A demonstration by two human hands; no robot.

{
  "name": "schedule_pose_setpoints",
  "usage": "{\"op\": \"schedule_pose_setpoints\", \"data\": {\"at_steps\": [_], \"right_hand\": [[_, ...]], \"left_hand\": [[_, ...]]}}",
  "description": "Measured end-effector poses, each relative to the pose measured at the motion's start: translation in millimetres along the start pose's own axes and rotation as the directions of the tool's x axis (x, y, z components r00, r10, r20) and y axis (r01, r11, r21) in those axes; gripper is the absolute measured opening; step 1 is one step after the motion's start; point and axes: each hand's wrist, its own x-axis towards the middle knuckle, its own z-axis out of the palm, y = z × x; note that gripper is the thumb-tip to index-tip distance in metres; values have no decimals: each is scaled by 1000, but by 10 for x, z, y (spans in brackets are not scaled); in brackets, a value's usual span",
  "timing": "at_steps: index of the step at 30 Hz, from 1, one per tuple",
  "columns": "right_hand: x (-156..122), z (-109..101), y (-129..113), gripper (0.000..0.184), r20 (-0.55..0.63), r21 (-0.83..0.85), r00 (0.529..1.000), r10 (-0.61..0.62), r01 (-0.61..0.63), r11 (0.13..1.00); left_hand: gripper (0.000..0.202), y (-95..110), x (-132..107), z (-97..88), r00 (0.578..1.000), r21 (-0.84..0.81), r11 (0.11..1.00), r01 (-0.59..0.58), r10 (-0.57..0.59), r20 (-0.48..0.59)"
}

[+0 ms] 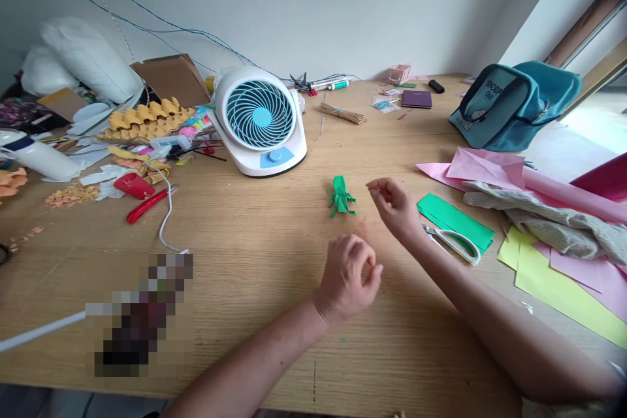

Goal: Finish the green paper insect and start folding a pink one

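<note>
— If the near part of the desk is considered first, what is seen?
— The left hand is loosely curled, thumb and fingers bent into a ring; beyond it, the right hand is nearly closed, its fingertips bunched. Whether anything fine is pinched cannot be told.
— And the green figure?
— It is laid on the desk left of the right hand, touched by neither. Farther back, a white fan is seen.

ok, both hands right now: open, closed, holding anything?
Left bare hand: curled closed; can't tell if anything is inside.
Right bare hand: curled closed, not touching the small green leggy paper-like figure; contents can't be told.
</note>
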Motion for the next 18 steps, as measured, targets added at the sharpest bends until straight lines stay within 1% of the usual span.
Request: {"op": "schedule_pose_setpoints", "data": {"at_steps": [2,3,4,5,6,8,9,10,12,13,16,18], "right_hand": [[-359,-53,-103,16,65,34,997,-30,28,999],[-549,-76,-132,15,110,57,994,-17,11,998],[-729,-95,-142,14,157,92,988,16,-30,995],[-885,-107,-134,14,203,128,977,60,-87,988],[-1008,-112,-112,14,223,161,969,108,-146,976],[-1143,-98,-49,16,238,206,954,185,-236,950],[-1162,-82,-19,18,244,231,947,211,-268,935],[-1158,-64,4,21,249,254,941,227,-290,923],[-1117,-31,30,25,258,269,935,244,-312,911],[-1096,-19,36,26,259,263,935,244,-311,913],[-1074,-10,55,25,269,227,937,223,-287,931],[-1081,-20,75,24,276,213,936,219,-282,935]], "left_hand": [[14,159,-92,98,997,-5,998,-66,66,33],[17,207,-134,136,991,18,992,-122,121,47],[18,238,-172,167,978,43,978,-205,203,58],[19,254,-205,192,955,56,954,-294,291,55],[19,259,-233,210,925,56,923,-380,377,58],[21,251,-267,236,867,44,867,-496,492,83],[22,242,-275,245,851,40,854,-519,512,112],[23,232,-277,252,849,46,853,-519,508,147],[23,212,-271,259,864,80,872,-482,458,210],[22,202,-266,259,874,95,883,-460,431,225],[21,184,-251,249,890,104,897,-430,402,214],[24,182,-241,244,888,102,895,-435,408,209]]}}
